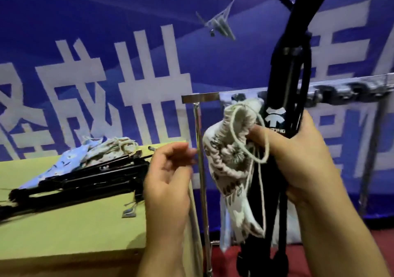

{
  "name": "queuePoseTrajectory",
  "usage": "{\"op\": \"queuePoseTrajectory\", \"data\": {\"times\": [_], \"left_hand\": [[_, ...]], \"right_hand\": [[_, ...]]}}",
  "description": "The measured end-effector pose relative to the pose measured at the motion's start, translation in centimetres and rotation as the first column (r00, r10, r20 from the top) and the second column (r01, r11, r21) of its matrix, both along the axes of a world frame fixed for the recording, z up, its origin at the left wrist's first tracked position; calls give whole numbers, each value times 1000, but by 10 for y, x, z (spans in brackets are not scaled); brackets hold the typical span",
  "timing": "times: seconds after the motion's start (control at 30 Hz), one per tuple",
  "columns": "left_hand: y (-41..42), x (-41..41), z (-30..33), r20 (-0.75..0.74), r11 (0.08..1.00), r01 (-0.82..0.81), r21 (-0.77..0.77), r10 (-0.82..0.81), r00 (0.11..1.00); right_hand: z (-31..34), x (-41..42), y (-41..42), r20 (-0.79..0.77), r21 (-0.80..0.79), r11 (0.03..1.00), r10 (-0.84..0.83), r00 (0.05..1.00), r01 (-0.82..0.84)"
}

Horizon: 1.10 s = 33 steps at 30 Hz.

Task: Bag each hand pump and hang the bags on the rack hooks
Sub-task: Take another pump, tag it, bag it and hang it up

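Right hand [307, 161] grips 1 upright black pump [283, 97] and drawstring bag [232, 155] — left hand [168, 178] loosely curled, empty.

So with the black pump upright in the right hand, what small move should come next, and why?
Probably bring the left hand over to spread the mouth of the patterned white drawstring bag. The right hand pinches that bag, bunched and apparently not over the pump, against the black hand pump, and the left hand looks free.
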<state>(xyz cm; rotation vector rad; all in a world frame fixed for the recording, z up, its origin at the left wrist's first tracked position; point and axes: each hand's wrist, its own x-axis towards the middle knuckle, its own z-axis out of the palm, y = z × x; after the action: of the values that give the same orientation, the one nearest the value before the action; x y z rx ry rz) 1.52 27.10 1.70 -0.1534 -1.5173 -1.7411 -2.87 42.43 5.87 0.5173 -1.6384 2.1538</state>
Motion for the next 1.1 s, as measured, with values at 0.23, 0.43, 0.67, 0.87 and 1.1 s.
{"op": "queuePoseTrajectory", "data": {"times": [0.23,0.43,0.67,0.87,1.1], "left_hand": [[29,3,4,243,954,291,-78,-265,933],[2,-7,5,142,855,306,418,-395,908],[16,-25,-9,231,935,271,227,-323,918],[9,-31,-13,153,741,526,418,-628,763],[-39,-37,-13,33,393,543,742,-830,557]], "right_hand": [[-13,2,11,52,163,984,67,996,-74],[-38,-7,9,64,384,916,-151,986,115],[-36,-6,-11,113,297,948,85,990,-116],[-45,-18,-9,137,314,938,109,985,-148],[-45,-34,14,100,357,927,-157,983,112]]}}
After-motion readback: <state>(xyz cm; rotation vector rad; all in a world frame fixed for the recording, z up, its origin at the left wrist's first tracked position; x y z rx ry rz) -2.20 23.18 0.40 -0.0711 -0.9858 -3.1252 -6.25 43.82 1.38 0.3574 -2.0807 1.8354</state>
